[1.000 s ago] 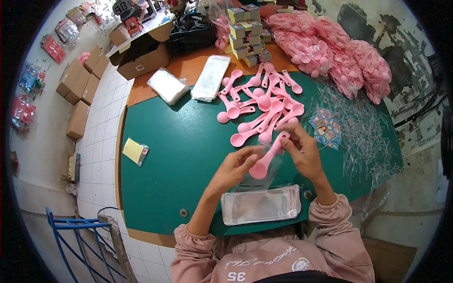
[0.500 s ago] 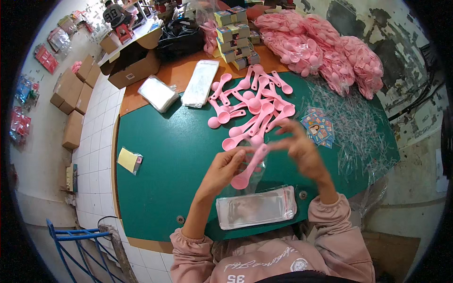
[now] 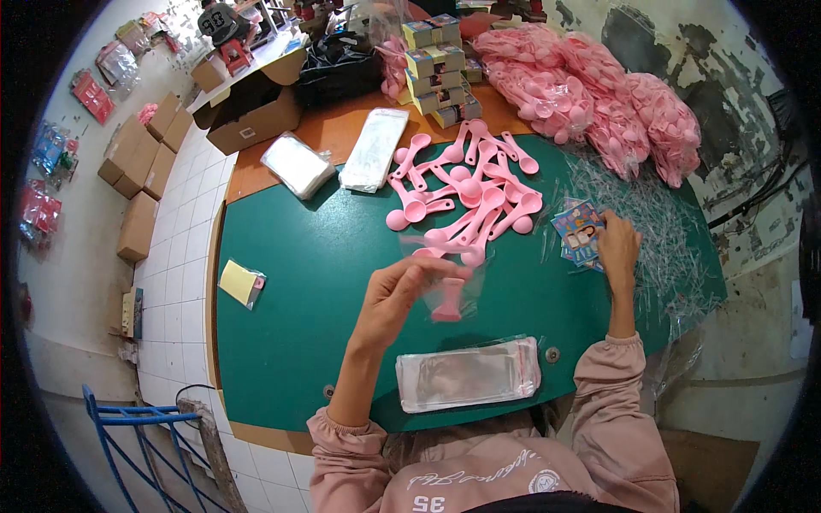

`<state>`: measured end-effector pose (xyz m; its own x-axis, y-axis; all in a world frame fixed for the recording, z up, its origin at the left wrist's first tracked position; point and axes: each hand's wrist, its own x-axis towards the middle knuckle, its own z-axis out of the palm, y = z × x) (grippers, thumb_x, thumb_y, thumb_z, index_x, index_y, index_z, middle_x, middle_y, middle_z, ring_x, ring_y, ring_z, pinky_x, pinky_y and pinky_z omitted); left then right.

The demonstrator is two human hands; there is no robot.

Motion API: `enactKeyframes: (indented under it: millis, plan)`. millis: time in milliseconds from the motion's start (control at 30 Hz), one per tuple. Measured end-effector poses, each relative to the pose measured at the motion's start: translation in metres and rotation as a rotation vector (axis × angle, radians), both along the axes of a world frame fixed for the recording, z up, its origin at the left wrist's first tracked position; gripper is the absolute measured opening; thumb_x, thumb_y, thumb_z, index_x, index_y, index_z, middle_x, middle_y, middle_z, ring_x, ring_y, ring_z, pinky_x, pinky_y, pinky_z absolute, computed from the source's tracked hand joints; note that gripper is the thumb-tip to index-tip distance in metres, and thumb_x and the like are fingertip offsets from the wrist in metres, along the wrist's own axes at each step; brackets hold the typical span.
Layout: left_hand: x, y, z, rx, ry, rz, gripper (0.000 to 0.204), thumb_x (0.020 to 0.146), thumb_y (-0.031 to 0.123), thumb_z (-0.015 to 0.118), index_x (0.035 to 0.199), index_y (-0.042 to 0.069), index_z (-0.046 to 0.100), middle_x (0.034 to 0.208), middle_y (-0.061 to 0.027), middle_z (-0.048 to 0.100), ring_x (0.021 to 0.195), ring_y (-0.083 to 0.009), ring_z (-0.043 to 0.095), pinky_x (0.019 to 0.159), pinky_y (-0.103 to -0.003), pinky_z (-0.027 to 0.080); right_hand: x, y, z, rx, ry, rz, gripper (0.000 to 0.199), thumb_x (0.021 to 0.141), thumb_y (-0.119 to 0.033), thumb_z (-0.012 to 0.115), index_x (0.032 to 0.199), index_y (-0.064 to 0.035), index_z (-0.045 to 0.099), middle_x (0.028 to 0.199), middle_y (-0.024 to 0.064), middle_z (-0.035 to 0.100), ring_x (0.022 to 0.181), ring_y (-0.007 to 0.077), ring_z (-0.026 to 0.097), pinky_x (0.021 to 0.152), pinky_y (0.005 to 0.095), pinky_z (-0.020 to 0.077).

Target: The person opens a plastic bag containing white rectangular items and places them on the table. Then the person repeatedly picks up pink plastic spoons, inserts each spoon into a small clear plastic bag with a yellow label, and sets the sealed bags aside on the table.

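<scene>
My left hand (image 3: 392,297) is closed in a pinch on a clear plastic bag (image 3: 469,289), held over the middle of the green table. Inside the bag is a pink measuring spoon (image 3: 447,303), partly hidden by the fingers. My right hand (image 3: 621,243) has its fingers closed on the edge of a colourful printed card (image 3: 576,229) in a small pile at the right. Beyond the left hand lies a loose heap of pink spoons (image 3: 490,202). A stack of clear bags (image 3: 466,376) rests near the front edge.
Clear plastic scraps (image 3: 658,231) spread along the right side. Bulging bags of pink spoons (image 3: 590,94), bundled card stacks (image 3: 434,73) and an open carton (image 3: 252,120) stand at the back. A small packet (image 3: 242,283) lies at the left; two bag stacks (image 3: 375,150) lie behind.
My right hand has moved from beside the bag to the cards on the right. The spoon, previously in front of the bag's opening, now sits inside the bag, which hangs from my left hand.
</scene>
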<state>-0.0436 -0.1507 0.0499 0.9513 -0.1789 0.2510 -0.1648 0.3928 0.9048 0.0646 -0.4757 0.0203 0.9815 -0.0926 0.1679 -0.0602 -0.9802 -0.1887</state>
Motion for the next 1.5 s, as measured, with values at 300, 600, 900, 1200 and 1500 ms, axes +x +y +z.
enactKeyframes:
  millis: [300,600,900,1200,1500]
  plan:
    - [0.007,-0.007,0.009,0.351,0.121,-0.095,0.026,0.095,0.012,0.04,0.106,-0.005,0.056,0.091,-0.0128,0.065,0.085,-0.0167,0.063,0.076,-0.027,0.051,-0.042,0.07,0.093,0.863,-0.016,0.545,0.019,0.08,-0.007,0.055,0.097,-0.0024,0.061,0.085,0.012,0.062,0.077,0.0299,0.059,0.07,0.036,0.0458]
    - [0.009,-0.012,-0.001,0.55,0.166,-0.091,0.026,0.095,0.014,0.04,0.104,-0.005,0.055,0.089,-0.0106,0.065,0.082,-0.0148,0.062,0.073,-0.027,0.051,-0.052,0.095,0.104,0.531,0.093,0.97,0.026,0.074,0.002,0.059,0.098,-0.007,0.064,0.085,0.0099,0.061,0.072,0.0215,0.061,0.063,0.03,0.0473]
    - [0.009,-0.009,-0.005,0.654,0.135,-0.023,0.023,0.091,0.017,0.048,0.099,-0.002,0.059,0.076,-0.0112,0.063,0.066,-0.0095,0.057,0.063,-0.025,0.047,-0.053,0.104,0.098,0.626,0.027,0.952,0.03,0.07,0.007,0.058,0.096,-0.0063,0.066,0.077,0.0081,0.058,0.066,0.0191,0.059,0.058,0.0276,0.0456]
    - [0.009,-0.008,0.003,0.728,0.023,-0.059,0.024,0.09,0.021,0.052,0.102,0.003,0.061,0.074,-0.0109,0.063,0.064,-0.0135,0.058,0.061,-0.028,0.046,-0.051,0.112,0.09,0.615,0.248,1.04,0.024,0.074,-0.01,0.063,0.095,-0.0022,0.057,0.085,0.0135,0.059,0.081,0.0308,0.058,0.07,0.0378,0.0461]
    - [0.001,-0.017,0.001,0.863,0.015,0.037,0.049,0.085,0.021,0.057,0.13,0.01,0.039,0.082,-0.0166,0.065,0.07,-0.0299,0.063,0.065,-0.033,0.048,-0.053,0.119,0.058,0.527,0.116,1.22,0.019,0.075,-0.007,0.061,0.093,-0.0002,0.059,0.08,0.0142,0.061,0.068,0.0297,0.06,0.065,0.0328,0.0474]
